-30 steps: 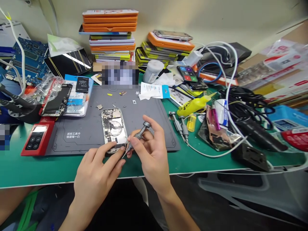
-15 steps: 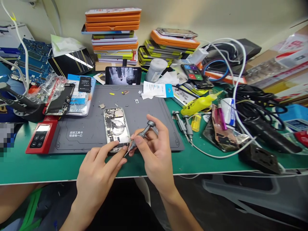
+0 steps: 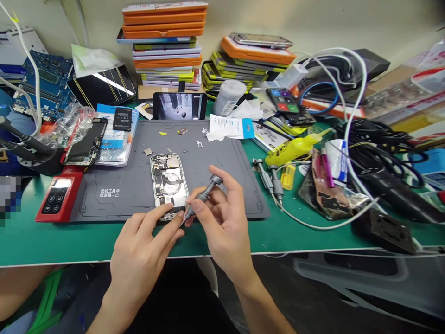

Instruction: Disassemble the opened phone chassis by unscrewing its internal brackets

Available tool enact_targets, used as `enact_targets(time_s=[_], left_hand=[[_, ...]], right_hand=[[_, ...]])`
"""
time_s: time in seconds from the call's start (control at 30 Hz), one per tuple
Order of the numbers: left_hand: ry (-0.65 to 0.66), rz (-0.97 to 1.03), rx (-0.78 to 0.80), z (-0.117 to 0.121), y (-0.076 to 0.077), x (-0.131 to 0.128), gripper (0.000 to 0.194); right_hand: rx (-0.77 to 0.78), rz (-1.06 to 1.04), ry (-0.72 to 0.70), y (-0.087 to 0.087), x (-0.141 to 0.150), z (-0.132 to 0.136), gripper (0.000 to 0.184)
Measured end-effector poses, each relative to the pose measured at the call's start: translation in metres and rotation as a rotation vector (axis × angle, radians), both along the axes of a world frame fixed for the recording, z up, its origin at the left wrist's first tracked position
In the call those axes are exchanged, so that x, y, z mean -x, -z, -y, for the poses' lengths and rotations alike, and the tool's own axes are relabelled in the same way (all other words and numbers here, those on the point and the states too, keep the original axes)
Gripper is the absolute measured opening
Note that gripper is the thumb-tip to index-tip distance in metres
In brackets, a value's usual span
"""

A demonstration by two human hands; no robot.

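An opened smartphone (image 3: 171, 178) lies on the grey work mat (image 3: 114, 176), its inner parts bare. My left hand (image 3: 146, 241) grips its lower end, fingers over the frame and thumb at the near edge. My right hand (image 3: 222, 222) is closed around a grey precision screwdriver (image 3: 203, 194). The screwdriver slants down to the left, its thin tip by my left index finger and thumb at the phone's bottom edge. The exact contact of the tip is hidden by the fingers. Small loose parts, among them a SIM tray (image 3: 199, 144), lie beyond the phone.
A propped phone (image 3: 180, 106) plays a video behind the mat. Two more screwdrivers (image 3: 266, 180), a yellow bottle (image 3: 294, 149) and cables (image 3: 382, 157) lie to the right. Stacked boxes (image 3: 165, 46) stand at the back. Left are a red device (image 3: 59, 197) and a removed screen (image 3: 86, 141).
My hands and the phone keep nearly the same pose. The screwdriver handle has shifted very slightly left. The camera view has moved a little, and the video picture differs.
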State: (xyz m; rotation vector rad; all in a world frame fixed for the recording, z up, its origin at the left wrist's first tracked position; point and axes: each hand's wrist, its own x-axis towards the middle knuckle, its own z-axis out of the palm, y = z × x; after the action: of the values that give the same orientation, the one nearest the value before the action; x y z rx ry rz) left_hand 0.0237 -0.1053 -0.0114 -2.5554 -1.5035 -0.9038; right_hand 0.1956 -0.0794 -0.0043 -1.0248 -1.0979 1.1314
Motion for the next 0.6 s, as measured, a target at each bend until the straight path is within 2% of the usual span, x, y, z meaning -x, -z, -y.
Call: enact_targets(time_s=[0.6], left_hand=[[-0.003,0.006,0.003,0.0003,0.0009,0.0001,0.028]], right_hand=[[-0.003,0.005,-0.006,0.0023,-0.0004,-0.0002,0.049]])
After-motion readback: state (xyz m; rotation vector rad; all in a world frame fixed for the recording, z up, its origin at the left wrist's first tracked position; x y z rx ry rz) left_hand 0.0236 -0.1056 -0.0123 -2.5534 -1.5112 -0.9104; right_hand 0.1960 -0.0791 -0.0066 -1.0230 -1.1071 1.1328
